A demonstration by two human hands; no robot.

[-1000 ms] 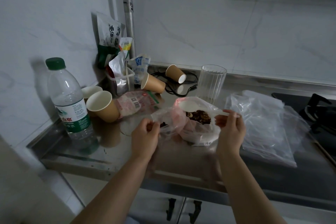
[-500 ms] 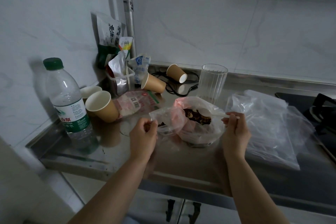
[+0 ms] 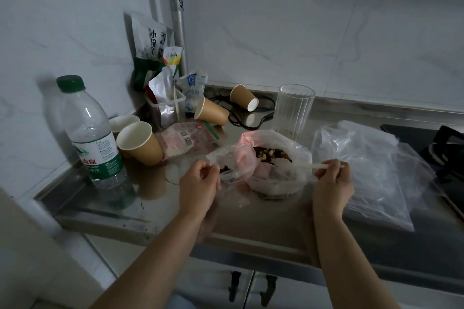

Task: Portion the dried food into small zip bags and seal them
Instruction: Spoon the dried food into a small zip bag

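The left hand [image 3: 199, 182] has its grip pinched narrow on the near rim of a small zip bag [image 3: 227, 163], holding its mouth open just left of the big food bag [image 3: 277, 170]; a few dark pieces lie in the small bag. The right hand [image 3: 332, 180] is closed on the handle of a white spoon [image 3: 305, 165], whose bowl lies inside the food bag, over the dried food [image 3: 272, 154] of brown nuts and dark fruit. A second ago the spoon's bowl was raised at the far rim of the bag; it has since dipped down toward the near side, with the handle now reaching right to the fingers. The left hand has kept much the same place on the small bag. The food bag sits at the middle of the steel bench [image 3: 251, 213], with a pile of clear bags [image 3: 364, 170] to its right and a ribbed glass [image 3: 292, 108] just behind it. To the left stand a water bottle [image 3: 91, 133] and paper cups [image 3: 139, 142], and two more cups lie tipped farther back.
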